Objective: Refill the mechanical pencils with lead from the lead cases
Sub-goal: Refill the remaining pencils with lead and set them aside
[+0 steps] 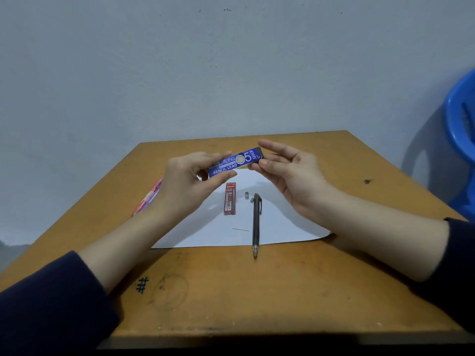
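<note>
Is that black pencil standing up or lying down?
Lying down: the black pencil rests flat on the white paper, its tip past the paper's near edge.

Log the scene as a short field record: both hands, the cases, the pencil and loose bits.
blue lead case: held tilted above the paper
left hand: grips the case's left end
right hand: pinches the case's dark right end
red lead case: lying on the paper
pencil: lying on the paper, tip past its near edge over the table
small parts: beside the pencil's far end
loose lead: on the paper, left of the pencil
pink object: partly hidden behind the left hand
</note>
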Demonstrator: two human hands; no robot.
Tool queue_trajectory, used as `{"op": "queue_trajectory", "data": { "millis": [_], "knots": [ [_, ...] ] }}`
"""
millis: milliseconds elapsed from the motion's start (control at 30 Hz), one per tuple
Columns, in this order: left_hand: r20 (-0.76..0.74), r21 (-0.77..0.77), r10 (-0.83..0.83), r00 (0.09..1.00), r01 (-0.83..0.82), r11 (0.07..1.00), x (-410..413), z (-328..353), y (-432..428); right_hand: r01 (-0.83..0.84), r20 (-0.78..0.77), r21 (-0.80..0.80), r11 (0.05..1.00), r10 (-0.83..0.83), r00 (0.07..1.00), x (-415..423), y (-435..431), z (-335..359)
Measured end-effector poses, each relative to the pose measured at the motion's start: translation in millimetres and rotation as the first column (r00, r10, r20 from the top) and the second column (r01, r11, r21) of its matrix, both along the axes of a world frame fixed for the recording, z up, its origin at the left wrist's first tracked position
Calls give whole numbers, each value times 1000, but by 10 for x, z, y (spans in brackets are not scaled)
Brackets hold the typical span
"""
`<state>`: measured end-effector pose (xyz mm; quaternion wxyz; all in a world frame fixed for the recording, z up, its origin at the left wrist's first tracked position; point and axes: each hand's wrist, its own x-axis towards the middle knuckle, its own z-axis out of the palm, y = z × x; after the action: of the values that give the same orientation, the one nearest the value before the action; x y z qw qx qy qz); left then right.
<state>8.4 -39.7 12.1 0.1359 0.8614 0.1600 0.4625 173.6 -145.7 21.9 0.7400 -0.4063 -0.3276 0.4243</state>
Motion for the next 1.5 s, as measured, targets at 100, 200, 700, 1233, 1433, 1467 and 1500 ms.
{"op": "queue_trajectory", "data": {
  "millis": [100, 200, 700, 1233, 1433, 1467, 1500],
  "knots": [
    [-20, -2, -12, 1000, 12, 1000, -12, 6, 14, 27, 181, 39, 999, -34, 983, 5, 3, -17],
    [-31, 4, -46, 998, 46, 999, -21, 11, 33, 79, 367, 74, 994, -101, 925, 19, 9, -21],
    [23, -183, -127, 992, 129, 975, -20, -26, 74, 150, 692, 142, 978, -207, 691, 121, 32, -15],
    [-5, -151, -113, 994, 111, 982, -5, -44, 54, 92, 708, 117, 989, -148, 690, 151, 16, 51],
    [-13, -176, -130, 991, 126, 976, -14, -50, 43, 120, 744, 147, 982, -190, 641, 181, 45, 2],
    [-12, -180, -131, 991, 126, 976, -13, -44, 31, 130, 741, 161, 978, -207, 639, 188, 52, 3],
    [-7, -191, -135, 991, 131, 973, -9, -43, 18, 131, 734, 168, 977, -213, 645, 193, 50, 11]
  ]
}}
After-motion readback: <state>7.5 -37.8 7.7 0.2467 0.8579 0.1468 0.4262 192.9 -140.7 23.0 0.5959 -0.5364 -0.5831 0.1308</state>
